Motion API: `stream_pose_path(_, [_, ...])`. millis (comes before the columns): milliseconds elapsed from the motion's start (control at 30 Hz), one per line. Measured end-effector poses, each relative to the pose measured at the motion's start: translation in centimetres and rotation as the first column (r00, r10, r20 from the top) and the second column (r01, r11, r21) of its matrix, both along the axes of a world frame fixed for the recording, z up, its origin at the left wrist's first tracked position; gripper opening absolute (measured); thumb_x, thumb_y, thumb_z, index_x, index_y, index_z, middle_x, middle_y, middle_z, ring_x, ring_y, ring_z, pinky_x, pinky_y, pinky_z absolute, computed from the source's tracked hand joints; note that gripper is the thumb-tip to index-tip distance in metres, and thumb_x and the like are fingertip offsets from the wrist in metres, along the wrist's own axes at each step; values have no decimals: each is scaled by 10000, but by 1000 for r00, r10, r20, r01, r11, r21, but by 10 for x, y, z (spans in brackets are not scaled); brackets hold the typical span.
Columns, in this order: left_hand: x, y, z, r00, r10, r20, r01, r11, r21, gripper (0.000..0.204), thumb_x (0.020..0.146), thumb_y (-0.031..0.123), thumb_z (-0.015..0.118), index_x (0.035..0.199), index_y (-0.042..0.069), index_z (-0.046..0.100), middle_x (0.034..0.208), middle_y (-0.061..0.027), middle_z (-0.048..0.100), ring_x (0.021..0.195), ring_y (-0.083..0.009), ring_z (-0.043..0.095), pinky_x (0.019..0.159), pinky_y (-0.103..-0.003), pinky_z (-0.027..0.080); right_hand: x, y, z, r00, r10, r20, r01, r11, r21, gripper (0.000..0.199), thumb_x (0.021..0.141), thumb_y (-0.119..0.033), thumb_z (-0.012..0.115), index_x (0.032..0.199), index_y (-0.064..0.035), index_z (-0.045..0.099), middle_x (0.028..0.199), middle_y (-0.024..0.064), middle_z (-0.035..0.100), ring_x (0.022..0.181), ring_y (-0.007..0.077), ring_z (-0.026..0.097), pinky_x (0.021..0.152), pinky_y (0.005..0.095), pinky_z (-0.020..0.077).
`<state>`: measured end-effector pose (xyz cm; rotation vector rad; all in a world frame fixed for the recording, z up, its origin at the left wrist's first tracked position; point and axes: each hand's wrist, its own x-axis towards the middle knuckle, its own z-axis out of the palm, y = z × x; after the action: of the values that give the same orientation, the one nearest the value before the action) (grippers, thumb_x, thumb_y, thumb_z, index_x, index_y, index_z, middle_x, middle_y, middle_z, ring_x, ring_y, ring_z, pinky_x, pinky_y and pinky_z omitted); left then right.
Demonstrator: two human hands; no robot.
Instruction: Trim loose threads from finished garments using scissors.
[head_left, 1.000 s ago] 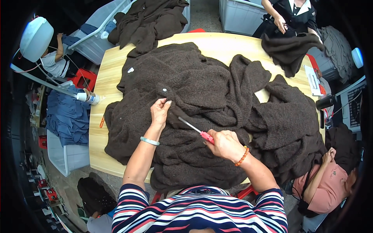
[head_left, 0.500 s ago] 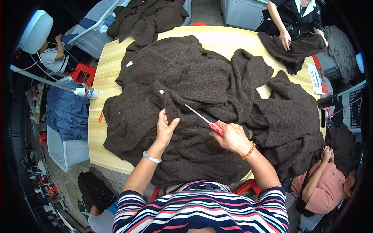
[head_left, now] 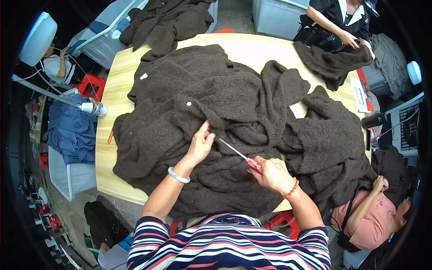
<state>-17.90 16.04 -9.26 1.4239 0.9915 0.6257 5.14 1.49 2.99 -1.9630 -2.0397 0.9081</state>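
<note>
A large dark brown knitted garment (head_left: 216,103) lies spread over a pale wooden table (head_left: 114,85). My left hand (head_left: 200,144), with a pale green bangle at the wrist, pinches a fold of the knit near its middle. My right hand (head_left: 272,173), wearing an orange bead bracelet, grips red-handled scissors (head_left: 240,155). The metal blades point up-left toward the pinched fold, close to my left fingers. More brown knitwear (head_left: 333,139) is heaped on the right of the table.
Another person in dark clothes handles a brown knit piece (head_left: 335,63) at the far right corner. A person in a pink top (head_left: 373,211) sits at my right. A bin with brown garments (head_left: 166,20) stands beyond the table. A lamp (head_left: 38,38) hangs at left.
My left hand has moved up from lying flat on the knit to pinch a fold. The scissors in my right hand now point at that fold.
</note>
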Motion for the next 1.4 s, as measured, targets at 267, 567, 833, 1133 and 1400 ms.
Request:
stream_pose_path(267, [23,2,59,895,-174,-411,430,584,689,723,750,-82,643,1427,65,435,1455,-209,417,1200,-426,517,1095,-487,399,25,-10,-2,986,-161,-35,164,981,105,210,874,-273,673,973,-95,626,697,169,647,700,368,668,642,456,522])
stream_pose_path(567, [44,55,7,566,44,-823,801,208,562,112,810,128,601,898,69,637,925,-72,570,997,-248,508,844,-377,386,28,-20,-8,991,-127,44,126,992,27,219,868,-263,671,940,-66,607,696,192,649,703,392,663,654,484,525])
stream_pose_path(833, [32,47,-2,710,26,-703,691,165,704,235,832,173,641,1049,83,629,1008,-84,574,1027,-260,526,856,-366,403,37,-26,-25,987,-158,-20,159,986,58,213,871,-258,669,892,-63,588,689,187,643,694,377,661,638,474,522])
stream_pose_path(1133, [40,39,-22,543,-142,-828,780,451,434,167,856,152,627,975,36,602,890,-158,640,780,-338,664,680,-430,541,31,-26,-30,993,-118,-1,118,989,85,202,863,-253,679,891,-67,605,658,175,632,667,370,658,619,465,514])
stream_pose_path(1400, [24,22,-6,786,-305,-538,483,846,227,225,821,71,682,1030,20,618,964,-162,643,845,-353,644,748,-428,535,28,-37,-14,995,-96,30,95,995,44,180,856,-228,680,864,-66,602,641,151,632,643,343,662,593,439,524])
